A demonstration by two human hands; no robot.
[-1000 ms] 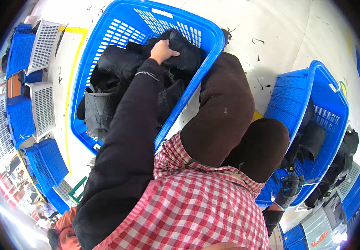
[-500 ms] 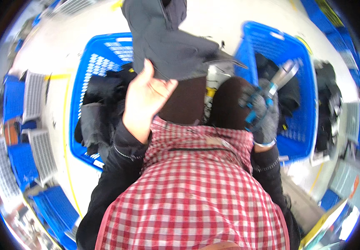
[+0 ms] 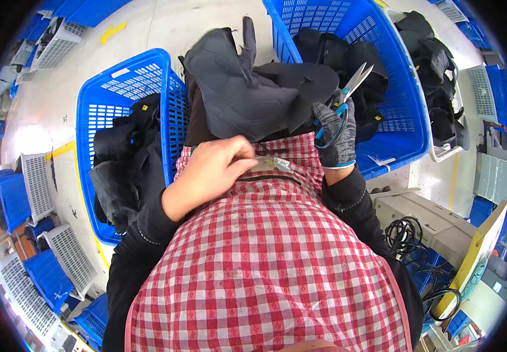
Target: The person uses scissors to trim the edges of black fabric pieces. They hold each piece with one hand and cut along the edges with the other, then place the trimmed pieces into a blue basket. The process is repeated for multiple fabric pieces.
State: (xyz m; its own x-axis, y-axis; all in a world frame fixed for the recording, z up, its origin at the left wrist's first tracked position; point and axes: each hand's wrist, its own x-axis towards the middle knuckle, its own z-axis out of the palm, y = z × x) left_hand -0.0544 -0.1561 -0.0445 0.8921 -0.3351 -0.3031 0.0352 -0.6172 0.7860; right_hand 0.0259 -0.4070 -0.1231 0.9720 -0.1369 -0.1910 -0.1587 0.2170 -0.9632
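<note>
Left basket: blue, lattice-walled point(image 3: 174, 111); carries dark pieces point(image 3: 115, 188) heaped against its left side and toward its near corner.
Left hand: bare point(image 3: 209, 170), back upward, over the waist of the checked apron point(image 3: 265, 252). Fingers curl loosely toward the thumb; whether anything is pinched between them cannot be told.
Dark grey piece: padded and folded point(image 3: 244, 105), lying across the lap point(image 3: 195, 114). A narrow strip rises at its far edge.
Long axis of piece: slants from the lap's far left to its near right, by the gloved fingers.
Bearing from left fingers: the piece lies straight ahead, its near edge just beyond the knuckles.
Nearer hand: the right appears nearer; its fingers meet the piece's right edge in this view. Contact cannot be confirmed for either hand.
Right hand: in a grey knit glove point(image 3: 338, 138), fingers wrapped round the scissor handles.
Scissors: blue-and-black handles, bright blades point(image 3: 356, 82) slightly parted, tips directed far right, away from the piece.
Right basket: blue point(image 3: 403, 111); dark pieces point(image 3: 366, 61) lie along its left side.
Beige box: below the right basket's near edge point(image 3: 435, 220), black cables point(image 3: 403, 234) coiled at its left end.
White basket: beyond the right basket's right edge point(image 3: 450, 151), holding more dark pieces.
</note>
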